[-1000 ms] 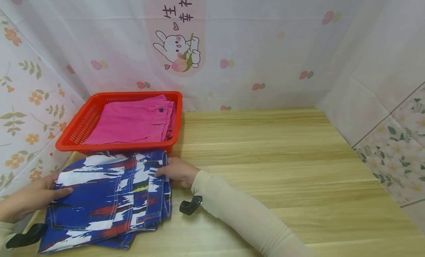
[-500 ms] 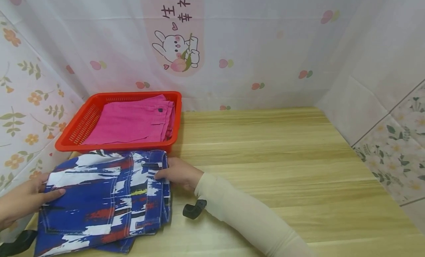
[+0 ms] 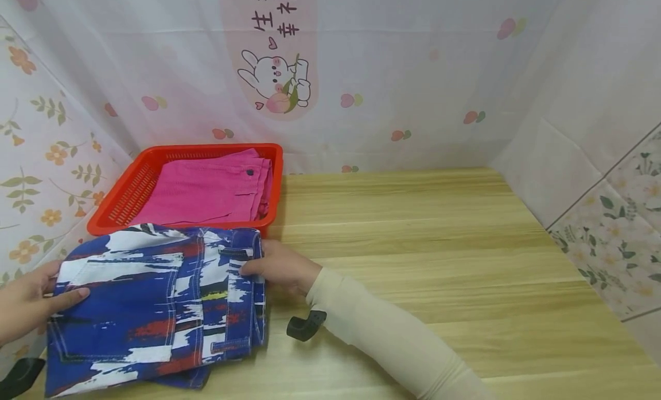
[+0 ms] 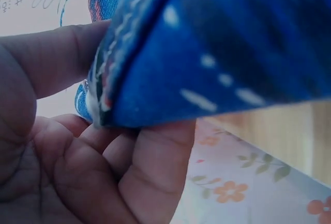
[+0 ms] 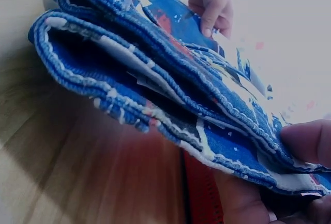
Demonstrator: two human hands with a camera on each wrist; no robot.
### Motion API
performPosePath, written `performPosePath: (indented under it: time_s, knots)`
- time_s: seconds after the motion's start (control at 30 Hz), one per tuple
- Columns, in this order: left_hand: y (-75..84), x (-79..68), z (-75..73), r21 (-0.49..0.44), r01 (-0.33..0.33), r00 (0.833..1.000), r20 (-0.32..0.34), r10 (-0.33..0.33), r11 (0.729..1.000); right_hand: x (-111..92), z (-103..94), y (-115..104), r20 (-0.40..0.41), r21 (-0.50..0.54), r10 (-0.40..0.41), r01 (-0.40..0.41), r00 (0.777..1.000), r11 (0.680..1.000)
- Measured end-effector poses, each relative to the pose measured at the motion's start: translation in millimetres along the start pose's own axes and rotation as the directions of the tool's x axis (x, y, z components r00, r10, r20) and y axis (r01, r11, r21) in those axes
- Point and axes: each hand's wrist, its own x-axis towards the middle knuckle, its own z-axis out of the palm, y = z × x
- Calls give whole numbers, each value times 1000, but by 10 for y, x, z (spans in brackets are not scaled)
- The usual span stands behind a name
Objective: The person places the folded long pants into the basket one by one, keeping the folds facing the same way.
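Note:
A folded pair of blue denim shorts or trousers (image 3: 134, 319), splashed with white, red and yellow, spans both hands in front of the basket. At its left edge my left hand (image 3: 38, 302) pinches the cloth, thumb on top and fingers beneath. My right hand (image 3: 284, 268) grips the waistband side, thumb over the upper layer. In the right wrist view the layered waistband (image 5: 129, 63) gapes above the wood, with a thumb (image 5: 310, 141) on its upper edge. The left wrist view has a stitched edge of the blue denim (image 4: 207, 53) between thumb and fingers.
A red plastic basket (image 3: 181, 226) stands behind the denim, with a folded pink garment (image 3: 201, 187) inside. Wood-grain tabletop (image 3: 439, 262) stretches to the right. Printed curtains (image 3: 403, 73) line the back and sides.
The folded denim has shifted left and its far edge has risen, now overlapping the basket's front. My left hand has moved left with it; my right hand keeps its grip nearly in place.

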Motion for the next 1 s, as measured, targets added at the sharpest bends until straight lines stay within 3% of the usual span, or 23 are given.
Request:
performPosePath:
  time_s: [0.3,0.43,0.63,0.73,1.0]
  knots:
    - [-85,15,-43,-89,-66,992,-112,56,994,-41,-24,-62,23,3,-11,11,1000,1000]
    - [-71,12,-92,-59,-118,978,-179,105,991,-84,-44,-141,34,-11,-41,42,999,999]
    - [160,-20,-227,-27,-228,936,-281,212,973,-118,-111,-311,44,12,-113,113,993,994]
    - [285,-8,-295,-37,-257,925,-300,235,966,-108,-160,-397,41,20,-131,130,991,991]
    - [518,156,-502,-31,-266,929,-276,248,963,-73,-307,-659,12,40,-160,159,987,986]
